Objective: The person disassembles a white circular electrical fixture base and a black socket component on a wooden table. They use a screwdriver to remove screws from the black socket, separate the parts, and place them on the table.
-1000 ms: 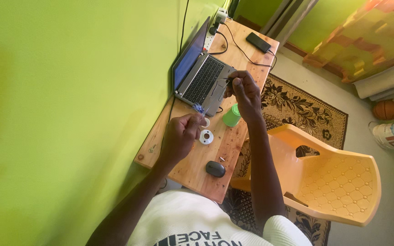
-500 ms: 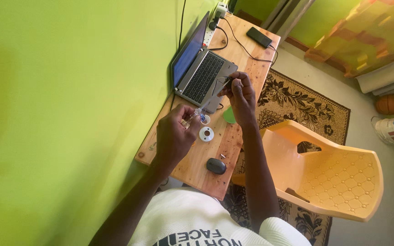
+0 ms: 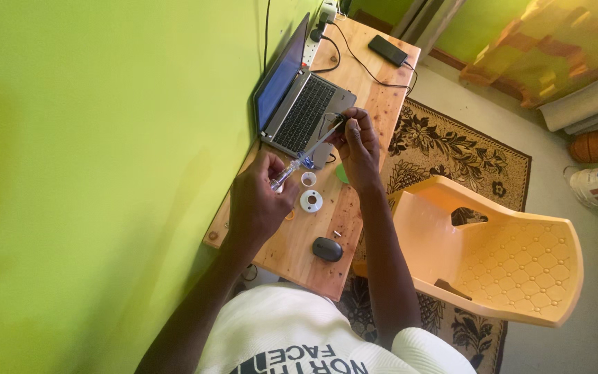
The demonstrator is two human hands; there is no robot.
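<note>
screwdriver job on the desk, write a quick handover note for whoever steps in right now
Left hand: fingers closed round the clear handle of the screwdriver, held above the wooden desk.
Right hand: pinching a small dark part at the screwdriver's tip, over the laptop edge; what the part is cannot be told.
On the desk: white round fitting, a smaller ring, a loose screw, black mouse.
Done: fitting lies apart in pieces.
Left: tip and part look engaged; the loose pieces remain unjoined.
</note>
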